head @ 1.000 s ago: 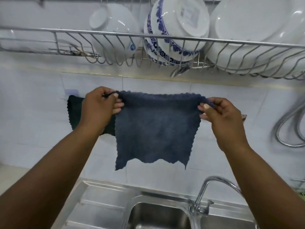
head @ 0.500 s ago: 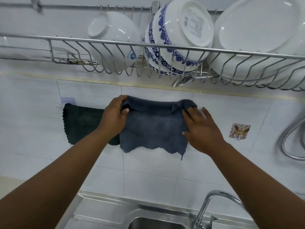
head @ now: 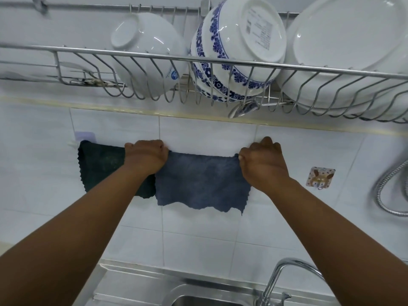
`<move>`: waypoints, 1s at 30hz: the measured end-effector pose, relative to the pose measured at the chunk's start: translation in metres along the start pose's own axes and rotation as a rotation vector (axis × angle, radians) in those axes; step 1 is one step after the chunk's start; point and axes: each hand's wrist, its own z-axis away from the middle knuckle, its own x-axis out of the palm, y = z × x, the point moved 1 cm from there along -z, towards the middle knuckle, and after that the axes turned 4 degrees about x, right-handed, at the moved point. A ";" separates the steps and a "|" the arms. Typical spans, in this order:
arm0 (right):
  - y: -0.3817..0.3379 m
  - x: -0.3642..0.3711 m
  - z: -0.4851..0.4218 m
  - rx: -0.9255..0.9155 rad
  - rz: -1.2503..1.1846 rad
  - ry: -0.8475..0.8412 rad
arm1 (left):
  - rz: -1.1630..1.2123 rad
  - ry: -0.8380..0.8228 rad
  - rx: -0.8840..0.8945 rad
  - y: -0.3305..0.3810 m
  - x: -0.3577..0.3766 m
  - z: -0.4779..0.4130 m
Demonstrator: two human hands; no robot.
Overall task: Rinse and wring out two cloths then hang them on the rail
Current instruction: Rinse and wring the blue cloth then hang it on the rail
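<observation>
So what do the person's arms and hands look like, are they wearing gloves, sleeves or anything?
Nothing is worn as far as the picture shows: the left hand and right hand are bare, with no gloves, rings or watch visible, and both forearms are uncovered down to the frame edge, with no sleeves in view.

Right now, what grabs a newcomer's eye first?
Two hands, left hand and right hand, pinch the top corners of a grey-blue cloth against the tiled wall, a dark green cloth hanging beside it. Above, a blue-patterned bowl sits in the wire rack.
</observation>
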 end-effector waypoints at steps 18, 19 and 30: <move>0.019 -0.011 0.006 -0.035 -0.294 0.088 | 0.309 0.432 0.361 -0.006 0.019 0.025; 0.018 -0.011 0.008 -0.022 -0.303 -0.018 | 0.296 0.422 0.367 -0.006 0.019 0.027; 0.027 -0.003 0.012 -0.063 -0.251 -0.053 | 0.223 0.421 0.399 -0.009 0.013 0.040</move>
